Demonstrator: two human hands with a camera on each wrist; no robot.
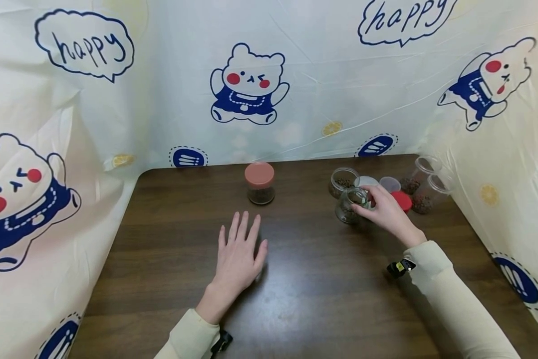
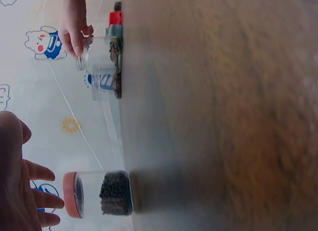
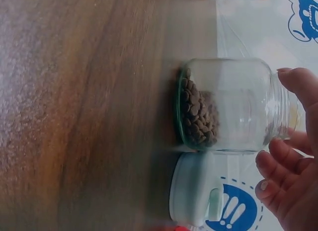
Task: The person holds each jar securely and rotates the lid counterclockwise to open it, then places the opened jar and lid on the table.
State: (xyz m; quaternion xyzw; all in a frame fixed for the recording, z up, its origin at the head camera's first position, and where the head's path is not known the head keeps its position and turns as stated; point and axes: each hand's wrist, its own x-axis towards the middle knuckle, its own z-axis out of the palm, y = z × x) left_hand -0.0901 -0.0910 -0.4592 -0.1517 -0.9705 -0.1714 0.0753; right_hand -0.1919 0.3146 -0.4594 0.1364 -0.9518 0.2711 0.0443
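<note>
My right hand (image 1: 388,214) holds an uncapped glass jar (image 1: 349,213) by its neck, thumb on one side and fingers on the other. The jar stands upright, with brown pellets (image 3: 198,114) heaped at its bottom in the right wrist view. Close behind it is another uncapped glass jar (image 1: 343,179) with dark contents. My left hand (image 1: 238,259) has its fingers straight and spread, holding nothing. Just beyond those fingertips stands a glass jar with a pink lid (image 1: 259,175), part filled with dark grains (image 2: 115,193).
Right of the held jar lie a pale lid with a raised tab (image 3: 194,189), a red lid (image 1: 402,201) and a small translucent cap (image 1: 390,184). Two clear containers (image 1: 430,193) with dark bits stand near the table's right edge. A printed cloth (image 1: 314,99) encloses the table's back and sides.
</note>
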